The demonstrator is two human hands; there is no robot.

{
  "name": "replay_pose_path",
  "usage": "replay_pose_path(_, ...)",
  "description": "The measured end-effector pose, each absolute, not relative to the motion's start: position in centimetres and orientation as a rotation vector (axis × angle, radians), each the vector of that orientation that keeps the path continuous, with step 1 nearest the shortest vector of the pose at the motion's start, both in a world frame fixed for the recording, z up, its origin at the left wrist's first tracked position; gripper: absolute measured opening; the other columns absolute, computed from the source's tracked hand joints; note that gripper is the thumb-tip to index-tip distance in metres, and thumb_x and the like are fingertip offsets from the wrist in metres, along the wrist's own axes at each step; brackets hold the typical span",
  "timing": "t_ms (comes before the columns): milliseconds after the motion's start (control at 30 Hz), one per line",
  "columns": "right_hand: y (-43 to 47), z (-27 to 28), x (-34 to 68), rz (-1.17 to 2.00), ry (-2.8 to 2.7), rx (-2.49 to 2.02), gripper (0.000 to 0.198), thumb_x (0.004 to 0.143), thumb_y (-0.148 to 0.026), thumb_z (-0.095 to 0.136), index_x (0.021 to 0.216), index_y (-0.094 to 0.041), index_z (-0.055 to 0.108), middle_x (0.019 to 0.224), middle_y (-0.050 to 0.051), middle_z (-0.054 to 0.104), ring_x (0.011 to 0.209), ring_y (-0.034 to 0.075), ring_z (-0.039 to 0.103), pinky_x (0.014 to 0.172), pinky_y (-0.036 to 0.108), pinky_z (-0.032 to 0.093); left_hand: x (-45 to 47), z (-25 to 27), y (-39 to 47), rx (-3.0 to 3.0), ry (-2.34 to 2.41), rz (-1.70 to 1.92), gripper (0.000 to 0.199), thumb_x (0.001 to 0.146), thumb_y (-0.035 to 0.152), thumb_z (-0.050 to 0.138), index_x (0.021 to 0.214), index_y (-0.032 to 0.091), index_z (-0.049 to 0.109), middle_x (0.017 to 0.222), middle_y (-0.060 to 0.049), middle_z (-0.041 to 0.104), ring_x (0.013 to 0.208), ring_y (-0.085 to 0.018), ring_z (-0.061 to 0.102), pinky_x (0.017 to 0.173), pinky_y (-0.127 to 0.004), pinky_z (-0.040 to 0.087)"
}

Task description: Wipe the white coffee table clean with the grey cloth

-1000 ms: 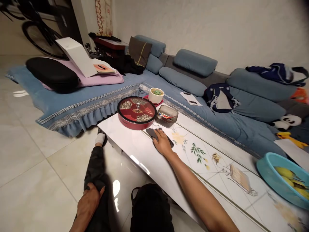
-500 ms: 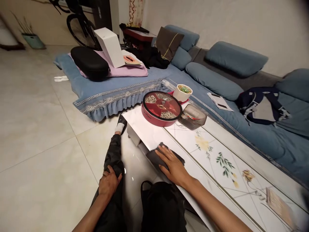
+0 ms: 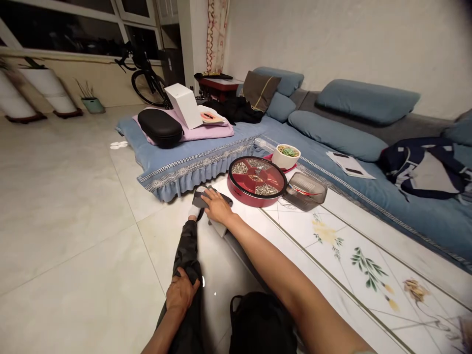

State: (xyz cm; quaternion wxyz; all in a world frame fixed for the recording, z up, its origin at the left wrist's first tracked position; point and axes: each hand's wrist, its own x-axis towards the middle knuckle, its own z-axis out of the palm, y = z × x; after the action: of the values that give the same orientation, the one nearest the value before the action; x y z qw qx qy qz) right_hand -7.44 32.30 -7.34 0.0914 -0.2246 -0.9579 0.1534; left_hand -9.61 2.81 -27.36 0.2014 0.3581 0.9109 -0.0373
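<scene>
My right hand (image 3: 217,206) lies flat, fingers spread, on a dark grey cloth (image 3: 226,198) at the far left corner of the white coffee table (image 3: 295,241). Part of the cloth reaches the table's edge, and the palm hides some of it. Just right of the cloth is a round red snack box (image 3: 254,196) with a clear, black-rimmed lid and divided compartments. My left hand (image 3: 181,290) rests over my dark-trousered leg (image 3: 186,250), thumb apart from the fingers, holding no object.
Behind the snack box stands a white pot (image 3: 285,158) with a green plant. A translucent grey bin (image 3: 306,194) sits to its right. A blue-covered sofa (image 3: 243,142) borders the table, carrying a black case (image 3: 159,128), a white box (image 3: 183,105) and a backpack (image 3: 431,167).
My right hand and the cloth have moved forward and left along the table to its far corner. My left hand stays on the leg. The camera view has tilted up.
</scene>
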Motion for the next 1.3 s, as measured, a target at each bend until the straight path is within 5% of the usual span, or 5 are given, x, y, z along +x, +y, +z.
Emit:
replay_pose_path(267,24.6,-10.1,11.6,0.525,-2.761,-0.686,0.083,0.095,-0.016,0.063,0.173,-0.032,0.038,0.182,0.006,0.029,0.169,0.032,0.027,0.136,0.063,0.028,-9.2,-27.9,1.4,1.093,2.556,-0.098,0.088,0.111,0.054,0.045,0.166,-0.010,0.025,0.123,-0.034,0.066,0.107,-0.042,0.073,0.090,-0.045,0.054)
replay_pose_path(467,30.2,-9.2,0.1,0.498,-2.738,-0.844,0.066,0.106,-0.029,0.055,0.169,-0.011,0.044,0.178,0.018,0.036,0.168,0.035,0.028,0.138,0.055,0.023,-9.6,-28.2,2.3,1.037,2.581,-0.072,0.089,0.108,0.053,0.051,0.165,-0.011,0.028,0.119,-0.034,0.067,0.104,-0.041,0.074,0.085,-0.043,0.054)
replay_pose_path(700,33.2,-7.2,-7.5,0.524,-2.677,-0.983,0.062,0.107,-0.031,0.054,0.164,-0.006,0.050,0.177,0.019,0.038,0.167,0.033,0.030,0.139,0.049,0.021,-10.1,-27.0,2.8,0.924,2.535,-0.061,0.092,0.106,0.054,0.058,0.164,-0.012,0.029,0.125,-0.039,0.066,0.111,-0.041,0.074,0.090,-0.042,0.054)
replay_pose_path(1067,16.8,-10.0,28.9,0.535,-2.550,-1.238,0.063,0.110,-0.047,0.049,0.172,-0.040,0.038,0.180,0.000,0.036,0.166,0.036,0.032,0.132,0.067,0.036,-10.2,-26.7,1.7,0.987,2.513,-0.040,0.092,0.108,0.054,0.056,0.165,-0.013,0.029,0.126,-0.037,0.068,0.110,-0.042,0.075,0.092,-0.045,0.055)
replay_pose_path(1300,15.2,-13.7,37.2,0.319,-2.199,-1.696,0.078,0.104,-0.067,0.041,0.171,-0.027,0.043,0.175,0.013,0.043,0.165,0.044,0.033,0.131,0.072,0.033,-10.1,-27.3,1.8,0.977,2.535,-0.013,0.092,0.107,0.052,0.056,0.164,-0.013,0.029,0.127,-0.040,0.066,0.113,-0.043,0.073,0.092,-0.044,0.055)
